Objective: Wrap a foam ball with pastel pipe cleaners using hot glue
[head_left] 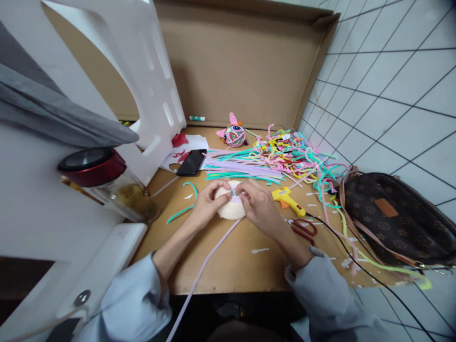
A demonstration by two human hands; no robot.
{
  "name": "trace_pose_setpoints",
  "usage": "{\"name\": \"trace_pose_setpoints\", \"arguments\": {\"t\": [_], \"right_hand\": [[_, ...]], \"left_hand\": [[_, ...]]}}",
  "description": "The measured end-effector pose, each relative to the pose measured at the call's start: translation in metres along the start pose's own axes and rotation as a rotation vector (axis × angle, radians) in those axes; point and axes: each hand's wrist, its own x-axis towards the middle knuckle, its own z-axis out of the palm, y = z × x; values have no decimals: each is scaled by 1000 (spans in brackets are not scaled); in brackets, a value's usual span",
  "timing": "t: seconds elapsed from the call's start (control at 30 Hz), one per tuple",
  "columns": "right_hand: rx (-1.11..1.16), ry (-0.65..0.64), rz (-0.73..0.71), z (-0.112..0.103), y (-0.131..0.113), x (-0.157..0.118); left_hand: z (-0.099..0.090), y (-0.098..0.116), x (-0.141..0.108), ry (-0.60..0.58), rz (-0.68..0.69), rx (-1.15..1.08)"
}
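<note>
In the middle of the desk a cream-coloured rounded form [228, 211], perhaps a foam ball, sits between my hands. My left hand [209, 202] grips its left side, thumb on top. The fingers of my right hand [257, 202] are pinched together over its upper right, at a small patch of lilac and teal pipe cleaner [235, 197]. Exactly what the right fingertips pinch is partly hidden. A long lilac pipe cleaner [204, 266] runs from under the form down past the desk's front edge. Teal pipe cleaner pieces [180, 213] lie to the left.
Beyond the hands lie straight pipe cleaners [242, 166], a tangled heap [292, 154], a phone [191, 162] and a pink-eared ball figure [234, 135]. A yellow glue gun [289, 200], red-handled scissors [304, 229] and a brown bag [402, 218] are right; a glass bottle [124, 190] stands left.
</note>
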Motion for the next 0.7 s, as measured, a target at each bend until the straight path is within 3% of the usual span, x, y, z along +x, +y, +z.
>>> {"name": "trace_pose_setpoints", "arguments": {"t": [0.37, 0.7], "right_hand": [[-57, -68, -5, 1, 2, -1], [31, -15, -9, -1, 1, 1]], "left_hand": [[-1, -2, -1, -18, 12, -6], [1, 6, -1, -13, 3, 20]]}}
